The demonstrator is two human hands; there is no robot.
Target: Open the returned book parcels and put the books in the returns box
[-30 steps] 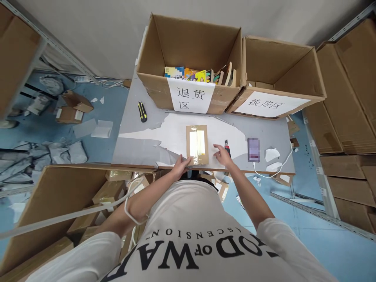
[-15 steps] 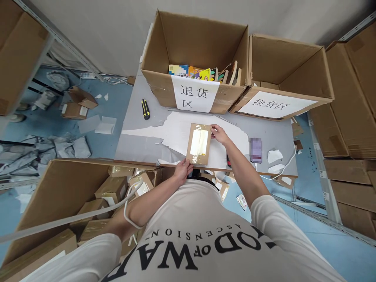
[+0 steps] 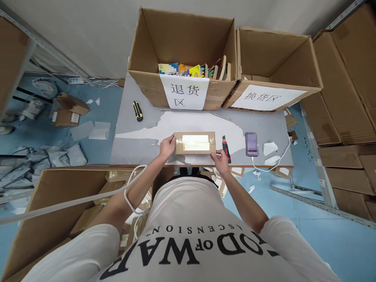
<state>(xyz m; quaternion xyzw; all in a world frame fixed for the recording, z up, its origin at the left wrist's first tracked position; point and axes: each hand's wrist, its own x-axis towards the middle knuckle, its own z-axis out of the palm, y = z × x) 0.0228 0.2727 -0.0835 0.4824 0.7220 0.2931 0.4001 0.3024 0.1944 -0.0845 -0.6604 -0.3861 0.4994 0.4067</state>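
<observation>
A small taped cardboard box (image 3: 178, 147) with a white label lies sideways between my hands, above the white paper (image 3: 188, 123) on the table. My left hand (image 3: 167, 145) pinches its left end near the far corner. At the near right corner, my right hand (image 3: 221, 160) grips it between thumb and fingers. Just beyond my right hand lies a red and black box cutter (image 3: 225, 149) with its blade end pointing away. Farther left on the table is a yellow and black box cutter (image 3: 138, 111).
Two large open cartons with paper signs, one holding books (image 3: 168, 69), the other on the right (image 3: 282, 78), stand at the back. A phone (image 3: 252, 143) with a white cable lies right. A big carton (image 3: 44, 203) of boxes stands lower left, crossed by a pale tube (image 3: 73, 204).
The cardboard box has turned from upright to sideways. My left hand has moved up to its left end, my right hand down to its near right corner, uncovering the red box cutter.
</observation>
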